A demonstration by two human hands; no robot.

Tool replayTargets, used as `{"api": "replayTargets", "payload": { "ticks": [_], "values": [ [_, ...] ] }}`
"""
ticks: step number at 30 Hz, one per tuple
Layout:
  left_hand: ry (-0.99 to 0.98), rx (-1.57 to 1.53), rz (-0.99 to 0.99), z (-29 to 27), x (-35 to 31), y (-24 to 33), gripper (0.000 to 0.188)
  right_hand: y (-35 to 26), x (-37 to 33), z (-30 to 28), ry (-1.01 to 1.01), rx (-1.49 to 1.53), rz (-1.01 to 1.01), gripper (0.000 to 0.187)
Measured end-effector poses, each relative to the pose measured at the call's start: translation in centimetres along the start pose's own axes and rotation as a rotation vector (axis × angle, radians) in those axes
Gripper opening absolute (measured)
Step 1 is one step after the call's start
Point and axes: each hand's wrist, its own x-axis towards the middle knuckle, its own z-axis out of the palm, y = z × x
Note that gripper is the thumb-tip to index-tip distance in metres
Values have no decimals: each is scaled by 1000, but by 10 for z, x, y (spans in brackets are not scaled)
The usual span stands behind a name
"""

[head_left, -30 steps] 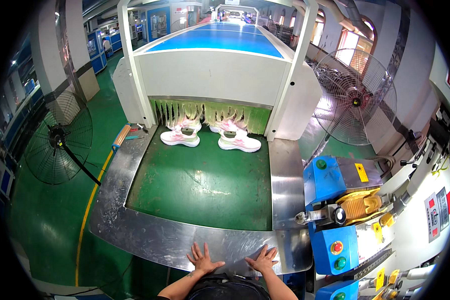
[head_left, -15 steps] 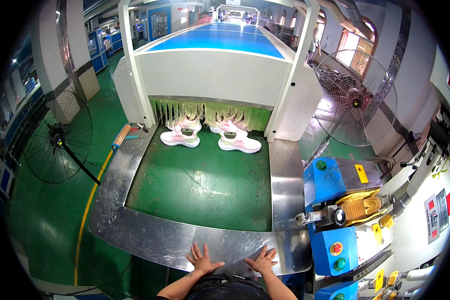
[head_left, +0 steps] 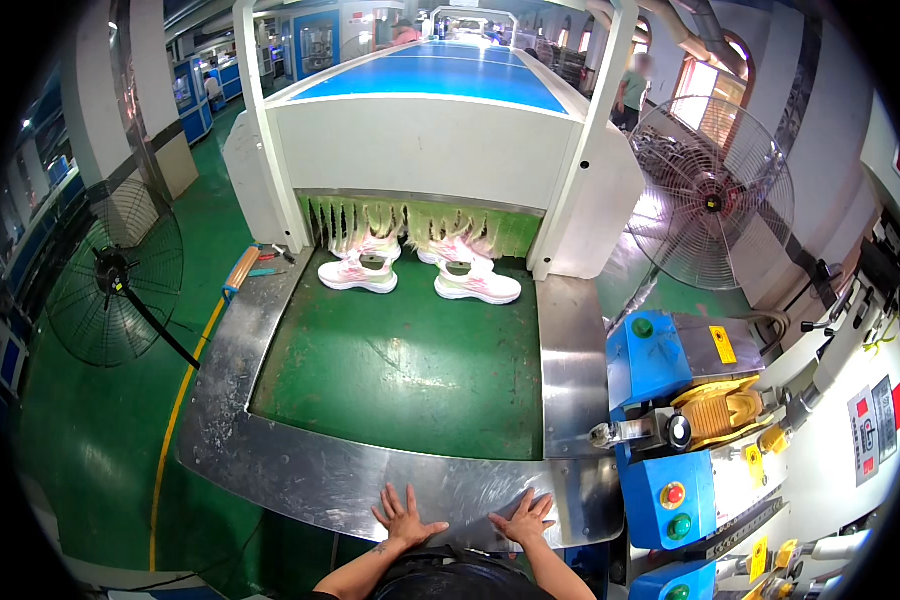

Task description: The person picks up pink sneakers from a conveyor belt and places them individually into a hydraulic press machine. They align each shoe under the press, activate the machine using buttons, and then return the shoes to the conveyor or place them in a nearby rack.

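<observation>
My left hand [head_left: 404, 522] lies flat with fingers spread on the front metal edge [head_left: 315, 485] of a conveyor frame. To its right, my right hand [head_left: 525, 520] rests on the same steel surface, fingers apart and holding nothing. Beyond them, at the far end of the green bed [head_left: 400, 385], stand pale pink and white sneakers. A front left sneaker [head_left: 356, 273] and a front right sneaker [head_left: 477, 284] both point outward. Two more sneakers are behind these, partly hidden by the fringed green curtain [head_left: 515, 233] of the machine opening.
A white machine housing [head_left: 420, 150] with a blue top belt [head_left: 430, 78] rises ahead. Large fans stand left [head_left: 113, 270] and right [head_left: 713, 195]. Close on the right is a machine with blue control boxes [head_left: 672, 500] and yellow parts [head_left: 722, 412]. Another person [head_left: 632, 92] stands far right.
Both hands stay in place. The sneakers look almost unmoved. At the far right, the other person has come more fully into view beside the fan.
</observation>
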Motion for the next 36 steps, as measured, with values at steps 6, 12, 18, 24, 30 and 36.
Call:
{"api": "replayTargets", "payload": {
  "ticks": [6, 12, 18, 24, 30, 36],
  "values": [
    [-5, 4, -3, -2, -1, 2, 131, 1, 0, -1, -1, 12, -11, 128],
    [-1, -2, 1, -1, -1, 0, 131, 0, -2, -2, 5, 15, -12, 127],
    [0, -4, -2, -1, -1, 0, 131, -4, -7, -5, 30, 18, -3, 122],
    [-2, 2, -4, -2, -1, 2, 131, -3, -7, -5, 36, 21, -11, 121],
    [-5, -7, 2, -2, 0, 0, 132, -4, -8, -7, 35, 21, -15, 121],
    [-7, -12, 5, 1, 1, -1, 132, -2, -5, -4, 13, 4, -9, 124]
  ]
}}
